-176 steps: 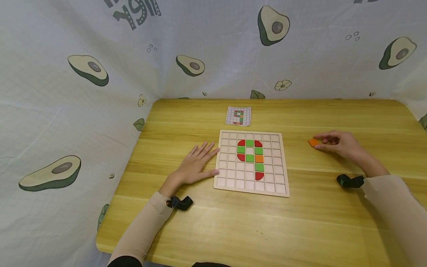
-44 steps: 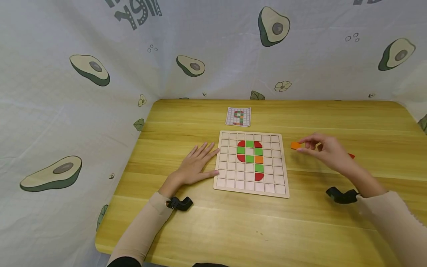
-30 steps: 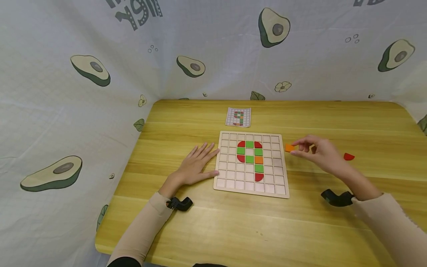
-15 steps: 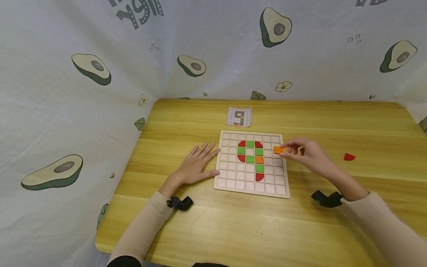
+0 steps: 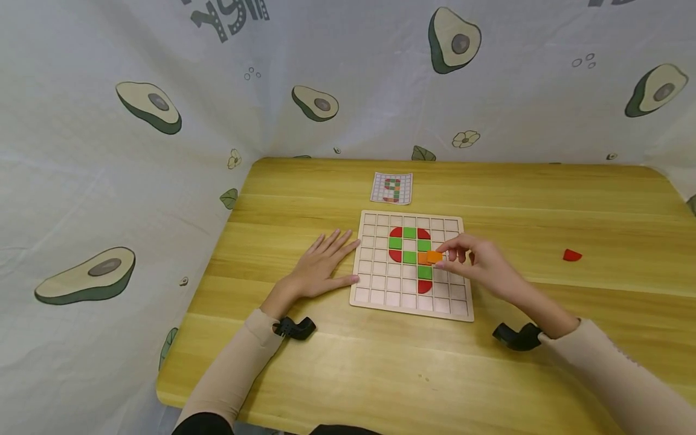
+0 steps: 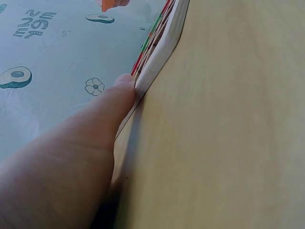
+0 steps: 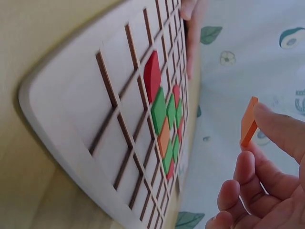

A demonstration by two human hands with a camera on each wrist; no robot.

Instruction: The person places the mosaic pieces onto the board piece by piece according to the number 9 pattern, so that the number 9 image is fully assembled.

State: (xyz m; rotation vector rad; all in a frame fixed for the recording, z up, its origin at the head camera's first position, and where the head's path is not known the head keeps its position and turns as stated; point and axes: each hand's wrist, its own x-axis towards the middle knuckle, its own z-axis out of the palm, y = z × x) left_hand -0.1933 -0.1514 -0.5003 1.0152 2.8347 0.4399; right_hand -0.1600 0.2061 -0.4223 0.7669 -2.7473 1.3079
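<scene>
My right hand [image 5: 478, 263] pinches an orange square tile [image 5: 434, 257] between thumb and fingers. In the right wrist view that tile [image 7: 249, 121] is held above the wooden grid board [image 7: 52, 90], apart from it. On the board [image 5: 375, 284], red rounded pieces [image 5: 425, 287], green squares [image 5: 425, 272] and one orange square lie in cells, shaped like a 9. The held tile partly covers that orange square in the head view. My left hand [image 5: 321, 266] lies flat with fingers spread, fingertips and thumb at the board's left edge. In the left wrist view the thumb [image 6: 107, 102] touches the board's side.
Behind the board lies a small printed card [image 5: 391, 188] with a 9 pattern on a grid. A loose red rounded piece [image 5: 572, 255] sits on the wooden table [image 5: 348, 362] to the right. An avocado-print cloth [image 5: 375, 78] hangs behind the table.
My right hand has carried the orange tile leftward from the table on the right to over the board. The loose red piece has come into sight. My left hand has stayed in place.
</scene>
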